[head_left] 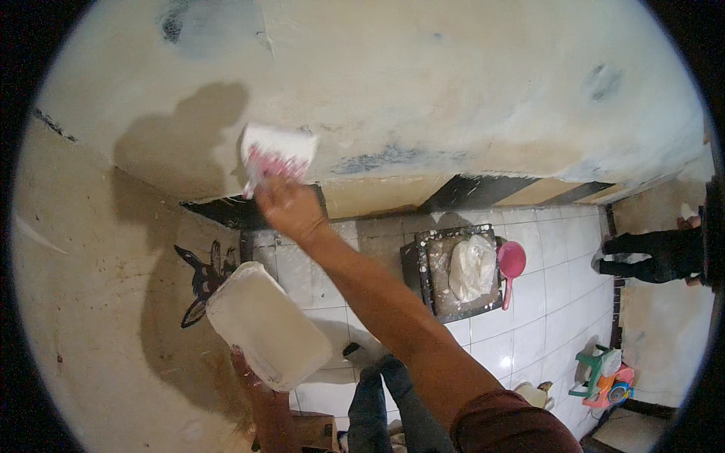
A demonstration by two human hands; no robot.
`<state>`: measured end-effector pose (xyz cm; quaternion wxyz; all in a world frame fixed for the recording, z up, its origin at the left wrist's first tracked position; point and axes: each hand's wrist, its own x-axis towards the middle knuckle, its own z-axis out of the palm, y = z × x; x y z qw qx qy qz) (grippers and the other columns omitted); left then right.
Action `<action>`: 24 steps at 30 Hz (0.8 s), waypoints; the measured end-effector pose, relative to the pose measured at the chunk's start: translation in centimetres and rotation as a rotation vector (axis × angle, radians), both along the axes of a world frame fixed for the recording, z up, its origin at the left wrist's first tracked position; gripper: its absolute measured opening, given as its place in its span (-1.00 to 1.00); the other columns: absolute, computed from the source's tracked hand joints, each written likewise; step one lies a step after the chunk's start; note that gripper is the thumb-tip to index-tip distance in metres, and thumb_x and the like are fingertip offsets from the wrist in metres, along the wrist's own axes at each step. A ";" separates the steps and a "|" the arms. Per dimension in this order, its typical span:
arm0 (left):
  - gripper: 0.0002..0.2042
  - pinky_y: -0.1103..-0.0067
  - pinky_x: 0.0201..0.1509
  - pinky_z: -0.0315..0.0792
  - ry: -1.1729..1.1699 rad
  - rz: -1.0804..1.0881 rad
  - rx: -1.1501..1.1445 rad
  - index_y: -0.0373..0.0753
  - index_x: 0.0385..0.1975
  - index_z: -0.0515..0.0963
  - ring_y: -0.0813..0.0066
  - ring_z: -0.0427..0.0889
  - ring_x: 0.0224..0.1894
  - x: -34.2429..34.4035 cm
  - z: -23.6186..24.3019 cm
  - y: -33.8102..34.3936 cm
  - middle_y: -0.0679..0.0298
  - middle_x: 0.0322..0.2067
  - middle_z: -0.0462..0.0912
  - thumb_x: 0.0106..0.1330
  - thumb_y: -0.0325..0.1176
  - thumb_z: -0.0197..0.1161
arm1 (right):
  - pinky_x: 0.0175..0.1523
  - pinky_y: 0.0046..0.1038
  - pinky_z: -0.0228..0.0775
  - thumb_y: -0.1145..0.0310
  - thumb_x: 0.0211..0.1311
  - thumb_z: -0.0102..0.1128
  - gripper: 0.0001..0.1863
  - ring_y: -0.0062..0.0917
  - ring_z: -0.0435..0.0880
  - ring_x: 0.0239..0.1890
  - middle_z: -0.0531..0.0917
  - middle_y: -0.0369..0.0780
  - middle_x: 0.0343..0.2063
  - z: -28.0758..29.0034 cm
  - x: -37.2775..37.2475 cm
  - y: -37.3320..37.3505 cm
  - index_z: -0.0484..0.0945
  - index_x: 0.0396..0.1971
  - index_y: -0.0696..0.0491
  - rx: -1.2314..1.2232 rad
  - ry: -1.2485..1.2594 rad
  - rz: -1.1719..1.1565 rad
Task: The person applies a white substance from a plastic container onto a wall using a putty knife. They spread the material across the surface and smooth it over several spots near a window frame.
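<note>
My right hand reaches across to the wall and is closed around a wide putty spreader. The spreader is white with pink smears, and its flat face lies against or very near the low part of the wall. At the lower left, my left hand grips a white rectangular tray from beneath. Pale putty seems to coat the tray, which hides most of that hand's fingers. The plastered wall is cream, with grey-blue and dark patches above a black-and-tan band.
On the white tiled floor, a dark, paint-spattered stand holds a crumpled white bag. Beside it is a pink dipper. A person in dark clothes is at the far right, above colourful plastic things. A side wall rises on my left.
</note>
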<state>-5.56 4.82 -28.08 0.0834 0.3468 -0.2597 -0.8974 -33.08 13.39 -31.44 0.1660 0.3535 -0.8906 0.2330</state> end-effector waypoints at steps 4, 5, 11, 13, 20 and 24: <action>-0.37 0.24 0.16 0.40 -0.021 -0.008 -0.019 -0.20 0.22 0.24 0.21 0.40 0.15 0.3 0.3 0.3 0.13 0.15 0.37 0.25 0.05 0.12 | -0.06 -0.23 0.50 0.43 -0.03 0.14 -0.77 -0.20 0.61 -0.14 0.58 0.01 -0.14 -3.4 4.4 -0.1 0.53 -0.32 0.16 -0.223 0.185 0.035; -0.37 0.24 0.16 0.39 -0.032 -0.006 -0.028 -0.20 0.22 0.24 0.21 0.40 0.15 0.5 0.2 0.2 0.13 0.15 0.37 0.25 0.05 0.12 | -0.16 -0.29 0.54 0.46 -0.06 0.16 -0.80 -0.26 0.65 -0.25 0.60 -0.01 -0.21 -3.6 5.8 0.7 0.54 -0.35 0.14 -0.343 0.261 0.032; -0.36 0.27 0.17 0.39 -0.173 -0.036 -0.089 -0.21 0.22 0.24 0.23 0.37 0.17 1.0 -0.6 0.7 0.15 0.14 0.38 0.23 0.06 0.15 | -0.14 -0.29 0.45 0.44 0.09 0.12 -0.79 -0.30 0.63 -0.26 0.65 -0.08 -0.37 -5.3 12.5 10.8 0.57 -0.29 0.21 -0.725 -0.907 -0.459; -0.35 0.28 0.15 0.40 -0.100 -0.041 -0.171 -0.24 0.21 0.24 0.21 0.39 0.15 -2.3 1.8 3.1 0.13 0.10 0.40 0.22 0.05 0.18 | -0.18 -0.44 0.44 0.47 0.16 0.08 -0.80 -0.47 0.59 -0.25 0.64 -0.21 -0.34 -6.0 13.6 15.6 0.58 -0.23 0.17 -1.183 -1.066 -0.542; -0.37 0.33 0.05 0.47 -0.093 -0.211 -0.209 -0.37 0.15 0.27 0.21 0.50 0.03 -5.3 2.0 6.8 0.06 0.01 0.45 0.23 -0.01 0.18 | -0.29 -0.57 0.43 0.41 0.30 0.04 -0.75 -0.54 0.58 -0.30 0.57 -0.25 -0.28 3.5 13.4 25.3 0.43 -0.05 0.10 -1.957 -1.091 -0.781; -0.44 0.35 -0.01 0.51 0.072 -0.206 -0.091 -0.40 0.06 0.34 0.24 0.55 -0.04 -6.2 -0.8 9.4 0.10 -0.08 0.52 0.25 -0.04 0.19 | -0.41 -0.67 0.35 0.41 0.28 0.08 -0.80 -0.67 0.52 -0.41 0.59 -0.29 -0.29 4.3 13.2 29.6 0.44 -0.11 0.07 -1.992 -0.975 -0.478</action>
